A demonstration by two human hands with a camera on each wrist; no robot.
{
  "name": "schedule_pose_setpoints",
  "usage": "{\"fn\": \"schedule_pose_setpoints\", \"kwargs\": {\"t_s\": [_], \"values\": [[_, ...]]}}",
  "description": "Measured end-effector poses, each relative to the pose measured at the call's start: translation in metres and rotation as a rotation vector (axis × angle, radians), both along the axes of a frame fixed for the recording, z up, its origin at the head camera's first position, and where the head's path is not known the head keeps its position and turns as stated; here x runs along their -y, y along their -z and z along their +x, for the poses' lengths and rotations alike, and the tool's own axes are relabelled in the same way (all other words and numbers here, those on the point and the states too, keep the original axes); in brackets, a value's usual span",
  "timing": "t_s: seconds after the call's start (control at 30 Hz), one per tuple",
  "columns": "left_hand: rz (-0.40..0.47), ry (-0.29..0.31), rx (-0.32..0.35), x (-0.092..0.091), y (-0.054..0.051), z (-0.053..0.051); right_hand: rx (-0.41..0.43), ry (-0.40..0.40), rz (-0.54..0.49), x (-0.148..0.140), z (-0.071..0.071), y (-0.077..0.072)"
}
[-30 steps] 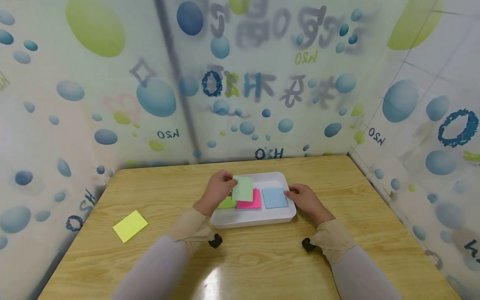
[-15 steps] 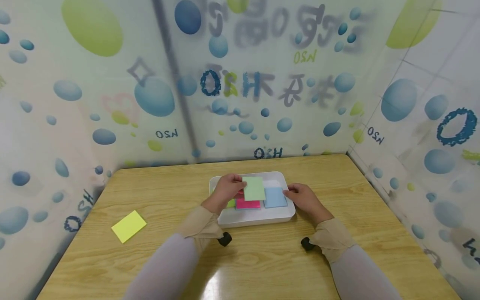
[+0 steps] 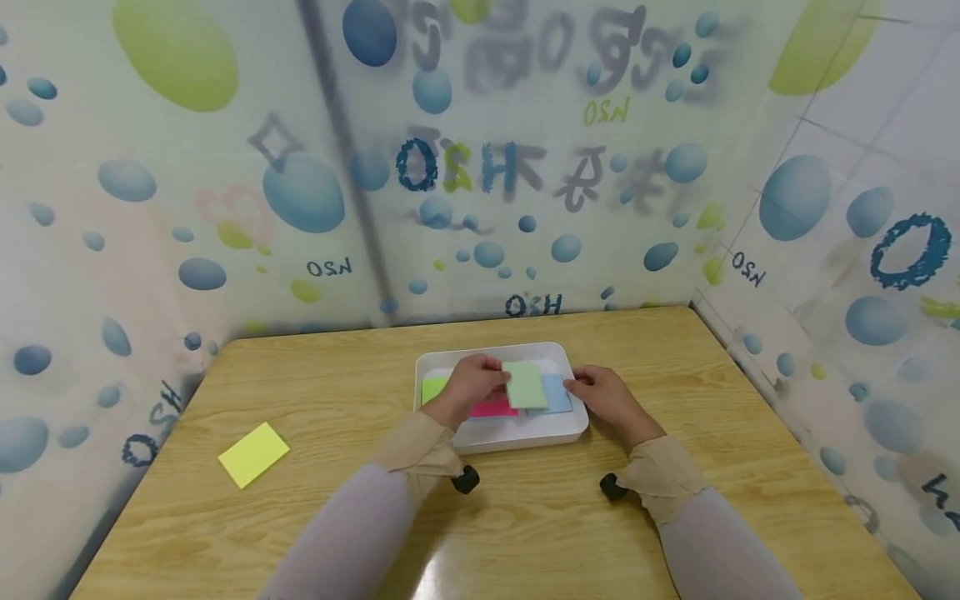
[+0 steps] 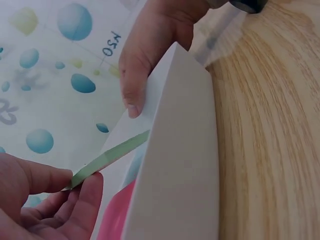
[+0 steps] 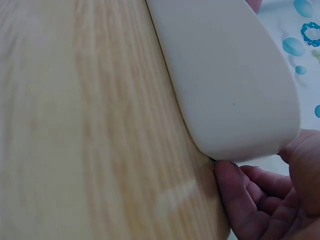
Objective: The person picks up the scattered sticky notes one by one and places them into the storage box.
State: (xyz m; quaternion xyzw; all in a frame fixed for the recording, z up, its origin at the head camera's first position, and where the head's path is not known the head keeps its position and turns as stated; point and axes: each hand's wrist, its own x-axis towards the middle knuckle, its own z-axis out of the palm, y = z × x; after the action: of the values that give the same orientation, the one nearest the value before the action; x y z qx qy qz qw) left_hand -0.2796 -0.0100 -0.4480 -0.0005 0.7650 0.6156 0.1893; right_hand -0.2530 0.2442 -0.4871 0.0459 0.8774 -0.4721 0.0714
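Observation:
My left hand (image 3: 471, 387) pinches a pale green sticky note pad (image 3: 527, 386) between thumb and fingers, above the right part of a white tray (image 3: 517, 439). Seen from the left wrist, the pale green pad (image 4: 107, 157) is tilted, its far end hidden by the tray wall. Below it in the tray lies a blue sticky note pad (image 3: 559, 394), partly covered. A pink pad (image 3: 491, 409) and a bright green pad (image 3: 432, 390) sit further left, partly behind my left hand. My right hand (image 3: 606, 398) holds the tray's right end, thumb over the rim, fingers outside.
A yellow sticky note pad (image 3: 253, 455) lies alone on the left of the wooden table (image 3: 540, 525). Patterned walls (image 3: 480, 250) close off the table's back and sides.
My left hand has carried the pale green pad rightward, from over the pink pad to over the blue one. More of the bright green pad shows. My right hand stays on the tray.

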Motion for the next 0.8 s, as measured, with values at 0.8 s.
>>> {"fn": "schedule_pose_setpoints", "kwargs": {"t_s": [0.8], "values": [[-0.140, 0.020, -0.134, -0.031, 0.008, 0.002, -0.013, -0.015, -0.041, -0.001, 0.001, -0.002]]}}
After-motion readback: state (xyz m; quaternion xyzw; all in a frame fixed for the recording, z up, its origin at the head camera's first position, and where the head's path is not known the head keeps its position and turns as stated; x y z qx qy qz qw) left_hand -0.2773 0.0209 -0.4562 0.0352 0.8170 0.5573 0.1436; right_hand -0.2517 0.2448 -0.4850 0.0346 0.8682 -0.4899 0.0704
